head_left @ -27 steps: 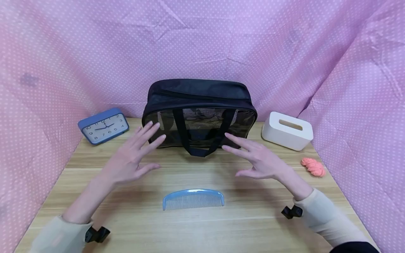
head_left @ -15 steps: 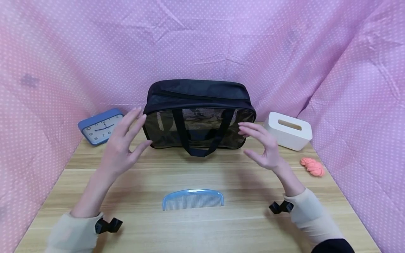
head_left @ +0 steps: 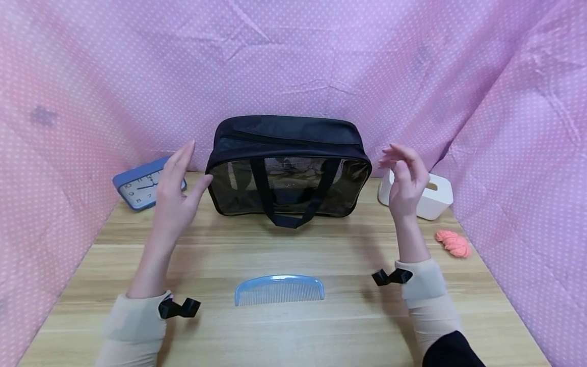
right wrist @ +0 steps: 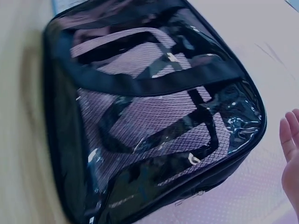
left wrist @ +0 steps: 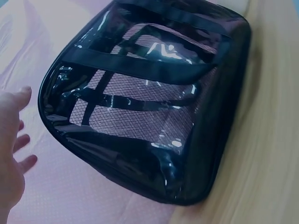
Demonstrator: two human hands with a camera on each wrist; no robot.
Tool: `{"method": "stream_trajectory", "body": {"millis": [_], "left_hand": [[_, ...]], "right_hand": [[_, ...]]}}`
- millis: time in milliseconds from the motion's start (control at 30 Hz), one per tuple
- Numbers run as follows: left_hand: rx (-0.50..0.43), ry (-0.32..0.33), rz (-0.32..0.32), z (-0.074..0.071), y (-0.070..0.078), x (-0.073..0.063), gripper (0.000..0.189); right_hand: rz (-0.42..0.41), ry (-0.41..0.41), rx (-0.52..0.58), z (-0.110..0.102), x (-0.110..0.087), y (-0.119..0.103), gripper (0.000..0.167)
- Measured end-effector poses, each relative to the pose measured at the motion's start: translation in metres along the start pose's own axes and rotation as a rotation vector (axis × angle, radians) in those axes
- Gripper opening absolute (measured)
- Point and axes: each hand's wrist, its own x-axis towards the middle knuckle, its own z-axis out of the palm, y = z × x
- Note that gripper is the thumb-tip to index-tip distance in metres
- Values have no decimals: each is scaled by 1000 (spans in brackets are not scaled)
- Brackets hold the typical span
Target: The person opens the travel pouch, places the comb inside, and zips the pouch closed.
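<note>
A dark bag (head_left: pixel 289 135) with a see-through front and a black strap handle stands upright at the back of the table in the head view. My left hand (head_left: pixel 176 186) is raised off its left side, fingers extended and thumb apart, with nothing in it. On the other side my right hand (head_left: pixel 405 178) hovers beyond the bag's right end, fingers bent loosely and holding nothing. In the left wrist view the bag (left wrist: pixel 140 102) lies to the right of my fingers; in the right wrist view the bag (right wrist: pixel 154 102) is left of my hand. A blue comb (head_left: pixel 279 290) lies in front.
A blue clock (head_left: pixel 142 186) stands at the back left, partly behind my left hand. The white tissue box (head_left: pixel 433 201) is partly covered by my right hand. Coral yarn (head_left: pixel 453 243) lies near the right edge. Pink dotted cloth (head_left: pixel 293 61) encloses the table (head_left: pixel 293 336).
Both hands have risen and spread apart, the left to the left and the right to the right, away from the bag's front. The bag and comb stay in place.
</note>
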Motion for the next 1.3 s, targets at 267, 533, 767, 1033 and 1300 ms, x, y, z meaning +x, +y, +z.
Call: {"method": "stream_trajectory", "body": {"millis": [267, 533, 767, 1033, 1300], "left_hand": [[-97, -34, -177, 6, -7, 0, 64], [-104, -101, -317, 9, -21, -5, 62], [-130, -145, -406, 13, -27, -8, 61], [-118, -163, -394, 21, -30, -7, 49], [-60, -165, -376, 24, -30, -9, 43]], "right_hand": [[217, 186, 164, -7, 3, 17, 22], [432, 101, 7, -23, -2, 25, 21], [636, 47, -63, -34, -1, 35, 27], [794, -65, -279, -37, -2, 44, 11], [895, -128, -329, -37, -5, 49, 3]]}}
